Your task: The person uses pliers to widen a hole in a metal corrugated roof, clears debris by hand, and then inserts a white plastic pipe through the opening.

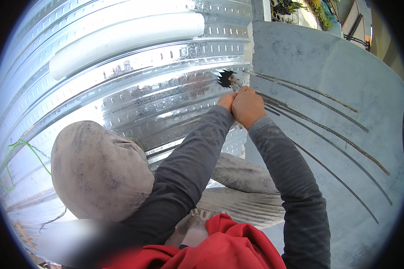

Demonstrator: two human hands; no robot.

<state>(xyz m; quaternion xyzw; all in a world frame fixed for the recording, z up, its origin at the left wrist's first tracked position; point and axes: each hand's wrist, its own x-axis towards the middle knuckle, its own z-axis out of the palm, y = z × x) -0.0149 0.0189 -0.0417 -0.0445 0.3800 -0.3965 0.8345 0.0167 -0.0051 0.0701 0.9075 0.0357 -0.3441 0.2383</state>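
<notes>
Both hands are together at the right end of the shiny ribbed metal decking [179, 89]. My left hand [227, 101] and my right hand [248, 107] are closed around a short hand tool with a narrow, rusty-looking metal head [233, 80]; its exact kind is hidden by the fingers. The tool's head is at a dark hole [224, 78] with jagged, toothed edges cut in the decking. Just right of my right hand, ribbed steel rebar [309, 117] runs out over the grey concrete wall [345, 80].
A white pipe [130, 42] lies across the decking at the upper left. Several thin rebars [327, 96] fan out on the right. My bent knee [98, 170] in dusty trousers takes up the left. Green string [31, 152] lies at the far left.
</notes>
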